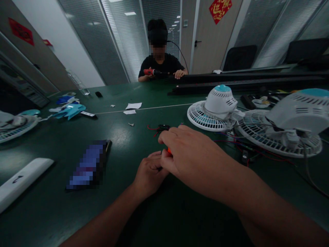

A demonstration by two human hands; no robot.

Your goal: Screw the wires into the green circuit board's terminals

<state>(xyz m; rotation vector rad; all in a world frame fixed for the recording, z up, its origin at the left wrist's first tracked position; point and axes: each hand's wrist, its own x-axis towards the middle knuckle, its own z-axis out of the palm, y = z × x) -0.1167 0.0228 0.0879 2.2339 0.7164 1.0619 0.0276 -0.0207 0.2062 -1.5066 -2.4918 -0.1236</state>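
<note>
My right hand (189, 147) is closed around an orange object (169, 151), of which only a small patch shows between thumb and fingers. Just below and to its left, my left hand (150, 171) rests low over the table with its fingers curled in. Whatever lies between the left fingers is hidden behind the right hand. Right beyond my knuckles sits a small black part (163, 128) with red wires. To the right, a white fan housing (218, 104) lies grille down, with thin wires trailing by it.
A phone (88, 164) and a white bar (24, 180) lie left on the green table (120, 144). Farther off are blue gloves (68, 110), paper scraps (134, 106) and a bottle (78, 82). A second fan housing (295, 113) stands right. Across the table a person (160, 63) holds a red tool.
</note>
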